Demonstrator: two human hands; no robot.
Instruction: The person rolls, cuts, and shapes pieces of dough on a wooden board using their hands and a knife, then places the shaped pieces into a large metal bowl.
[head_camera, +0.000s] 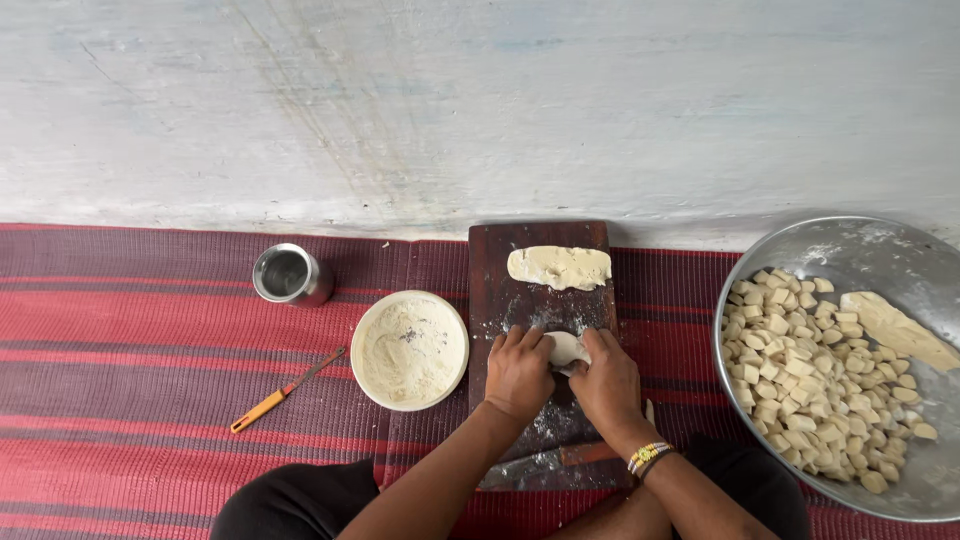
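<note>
both hands, the left hand (518, 372) and the right hand (606, 380), are closed together around a small flat piece of dough (566, 350) on the dark wooden board (500, 270), which lies on a red striped mat (130, 340). a longer slab of dough (559, 267) rests at the far end of the board, and a bowl of flour (410, 350) stands just left of it. a big steel basin (880, 255) with many cut dough pieces (810, 375) is at the right, and a steel cup (288, 274) and an orange-handled knife (285, 391) are at the left.

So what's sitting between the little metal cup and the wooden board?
In the head view, a white bowl of flour sits between the metal cup and the wooden board, on the red striped mat.
</note>
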